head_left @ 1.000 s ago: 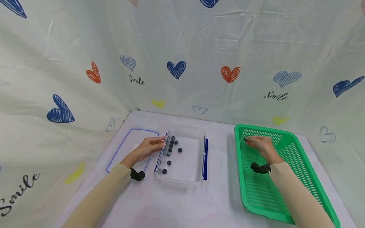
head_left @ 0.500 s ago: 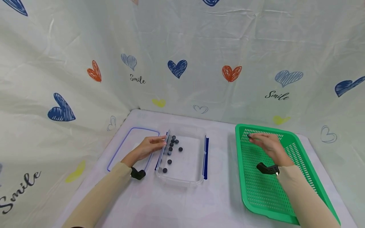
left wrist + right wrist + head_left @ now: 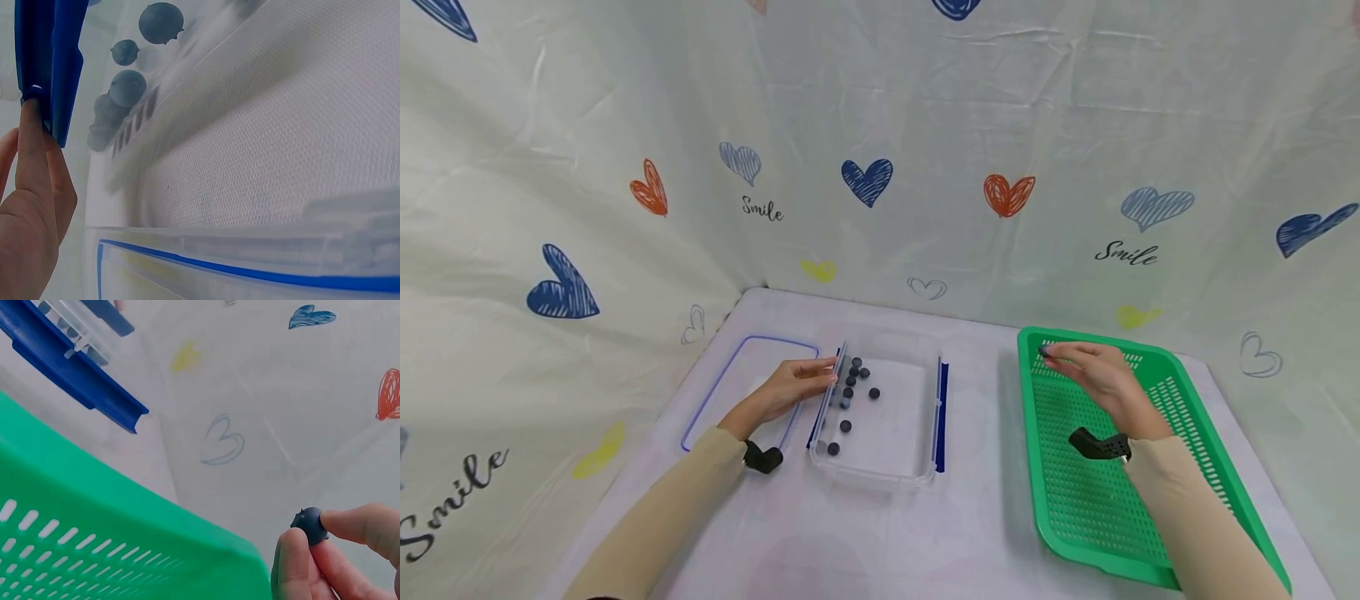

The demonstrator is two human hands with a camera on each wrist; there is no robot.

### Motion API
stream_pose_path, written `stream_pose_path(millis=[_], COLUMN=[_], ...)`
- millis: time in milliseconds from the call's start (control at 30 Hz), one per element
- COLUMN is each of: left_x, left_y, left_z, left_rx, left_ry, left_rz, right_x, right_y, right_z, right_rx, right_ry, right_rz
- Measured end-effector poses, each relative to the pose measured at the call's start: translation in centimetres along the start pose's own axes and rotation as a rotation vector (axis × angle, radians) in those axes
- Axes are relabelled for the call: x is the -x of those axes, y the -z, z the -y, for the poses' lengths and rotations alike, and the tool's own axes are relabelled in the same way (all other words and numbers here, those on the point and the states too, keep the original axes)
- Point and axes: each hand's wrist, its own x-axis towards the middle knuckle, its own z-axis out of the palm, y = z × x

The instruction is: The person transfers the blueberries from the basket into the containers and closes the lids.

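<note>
In the right wrist view a blueberry (image 3: 309, 526) is pinched between the thumb and fingertips of my right hand (image 3: 350, 559). The head view has that right hand (image 3: 1097, 375) over the far left part of the green basket (image 3: 1037, 467). My left hand (image 3: 793, 387) grips the left edge of a clear plastic box (image 3: 895, 481), its fingers at the blue latch (image 3: 50, 56) in the left wrist view. Several blueberries (image 3: 874, 393) lie inside the box, mostly along its left wall.
A clear lid with a blue rim (image 3: 722, 385) lies left of the box, partly behind the left hand. Another blue latch (image 3: 942, 417) hangs out from the box's right side. A heart-printed curtain (image 3: 925, 125) stands behind the white table (image 3: 955, 542).
The right hand has risen out of the green basket with the blueberry, then shifted slightly left. The left hand keeps its place on the box.
</note>
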Motion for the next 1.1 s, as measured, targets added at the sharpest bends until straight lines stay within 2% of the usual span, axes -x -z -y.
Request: stream_pose_path(millis=[133, 367, 567, 1100], left_x=[-0.1, 0.1, 0.0, -0.1], left_y=[0.0, 0.0, -0.1, -0.2], left_z=[0.1, 0.0, -0.1, -0.1], left_rx=[0.003, -0.007, -0.002, 0.022], left_ry=[0.005, 0.007, -0.004, -0.006], left_rz=[-0.004, -0.008, -0.002, -0.005], right_x=[0.1, 0.2, 0.0, -1.9], right_y=[-0.7, -2.4, -4.1, -8.7], right_z=[0.0, 0.5, 1.1, 1.3], right_rx=[-0.046, 0.057, 0.016, 0.046], right_ry=[0.030, 0.042, 0.054, 0.090], right_rz=[0.026, 0.059, 0.094, 0.137])
